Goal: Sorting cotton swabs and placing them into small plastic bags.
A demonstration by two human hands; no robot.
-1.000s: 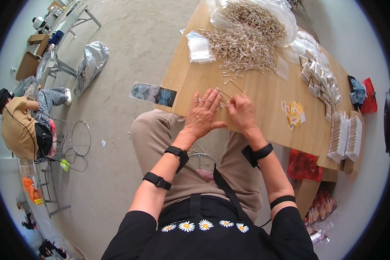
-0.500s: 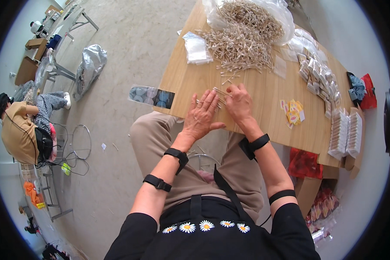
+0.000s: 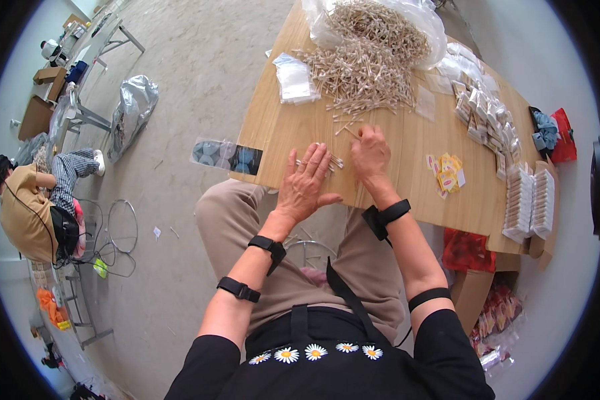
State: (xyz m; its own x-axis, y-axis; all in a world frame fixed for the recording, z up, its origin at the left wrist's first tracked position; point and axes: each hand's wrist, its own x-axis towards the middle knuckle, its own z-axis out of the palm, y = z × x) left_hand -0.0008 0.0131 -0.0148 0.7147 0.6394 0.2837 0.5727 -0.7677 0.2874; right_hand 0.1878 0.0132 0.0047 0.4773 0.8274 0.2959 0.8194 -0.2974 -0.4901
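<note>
My left hand lies flat with fingers stretched out at the table's near edge, over a small group of cotton swabs that stick out beside its fingertips. To its right, my right hand is closed in a pinch on a cotton swab, mostly hidden by the fingers. A few loose swabs lie just beyond it. Farther back rises a large heap of cotton swabs, partly inside a clear plastic bag.
Clear small bags lie left of the heap. Yellow cards rest on the wooden table at right. Filled packets and upright packs line the right edge. A patterned plastic sheet overhangs the left edge. Another person sits far left.
My right hand has moved slightly away from my left hand, widening the space between them and showing more of the swabs. The left hand stays flat in place. The view has shifted slightly.
</note>
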